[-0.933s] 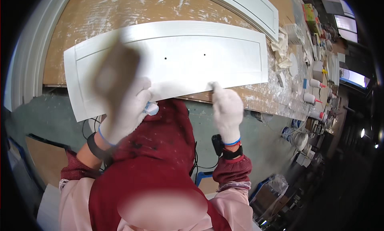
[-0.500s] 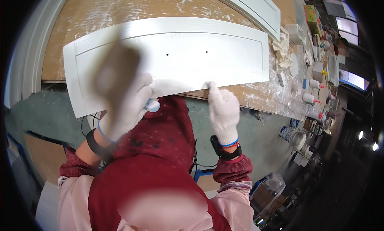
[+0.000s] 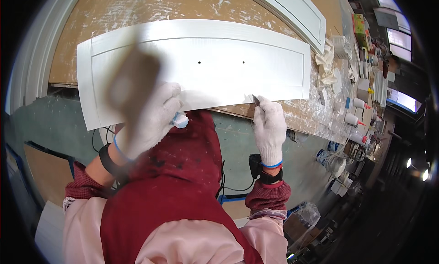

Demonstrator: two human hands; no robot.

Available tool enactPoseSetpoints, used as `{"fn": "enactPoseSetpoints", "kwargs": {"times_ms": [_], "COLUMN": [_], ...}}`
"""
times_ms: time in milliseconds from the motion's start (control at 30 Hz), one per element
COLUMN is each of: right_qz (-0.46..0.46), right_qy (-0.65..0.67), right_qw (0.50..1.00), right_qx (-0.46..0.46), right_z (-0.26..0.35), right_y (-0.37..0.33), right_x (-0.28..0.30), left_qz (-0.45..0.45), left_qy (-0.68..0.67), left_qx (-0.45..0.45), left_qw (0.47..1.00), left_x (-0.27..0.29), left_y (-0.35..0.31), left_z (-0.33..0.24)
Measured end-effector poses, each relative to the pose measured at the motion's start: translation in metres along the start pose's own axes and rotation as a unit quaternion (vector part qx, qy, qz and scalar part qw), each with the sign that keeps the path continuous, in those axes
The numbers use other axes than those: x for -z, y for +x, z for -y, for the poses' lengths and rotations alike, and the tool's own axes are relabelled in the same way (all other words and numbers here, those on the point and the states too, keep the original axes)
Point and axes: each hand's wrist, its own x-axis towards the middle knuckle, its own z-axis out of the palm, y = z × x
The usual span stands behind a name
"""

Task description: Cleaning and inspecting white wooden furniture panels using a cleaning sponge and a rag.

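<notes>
A long white panel [image 3: 219,79] with a curved far edge, a recessed field and two small dark holes lies in front of me, its near edge overhanging the bench. My left hand [image 3: 161,115], in a white knit glove, rests at its near edge, partly hidden by a blurred brown shape. Its fingers are closed round a pale blue-and-white block [image 3: 180,120], whose exact kind I cannot make out. At the near edge further right, my gloved right hand [image 3: 270,127] pinches a small dark pointed blade [image 3: 255,100], which touches or nearly touches the panel.
The brown bench [image 3: 183,8] is smeared with white paint. Another white panel [image 3: 297,17] lies at the far right. Beyond are a crumpled cloth [image 3: 325,67], red-tipped bottles [image 3: 352,119] and paint buckets [image 3: 336,163]. A blurred brown shape [image 3: 135,81] hangs close before the camera.
My right hand has slid rightward along the panel's near edge, and the blade at its fingertips shows more clearly. My left hand stays at its spot with the block. The view shifts slightly.
</notes>
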Motion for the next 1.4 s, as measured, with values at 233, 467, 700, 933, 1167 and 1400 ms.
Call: {"fn": "enactPoseSetpoints", "kwargs": {"times_ms": [233,467,700,933,1167,1400], "right_qz": [0.029,0.036,0.082,0.078,-0.068,-0.037], "right_qy": [0.024,0.034,0.093,0.065,0.166,0.09], "right_qw": [0.999,0.997,0.992,0.994,0.975,0.987], "right_qx": [0.034,0.064,0.037,0.03,-0.132,-0.13], "right_z": [-0.007,-0.014,-0.008,-0.002,-0.041,-0.11], "right_y": [0.006,0.005,0.004,0.004,0.006,0.011], "right_x": [-0.009,-0.012,-0.01,-0.008,0.007,0.026], "left_qz": [0.004,0.0,-0.008,-0.009,0.003,-0.075], "left_qy": [0.005,-0.024,-0.051,0.001,-0.01,0.034], "left_qx": [-0.001,0.049,0.051,-0.012,-0.004,0.01], "left_qw": [1.0,0.999,0.997,1.0,1.0,0.997], "left_x": [-0.002,-0.009,-0.009,-0.002,0.001,-0.008], "left_y": [0.005,-0.002,-0.003,0.006,0.008,0.002], "left_z": [-0.001,0.0,0.002,0.0,-0.001,0.0]}}
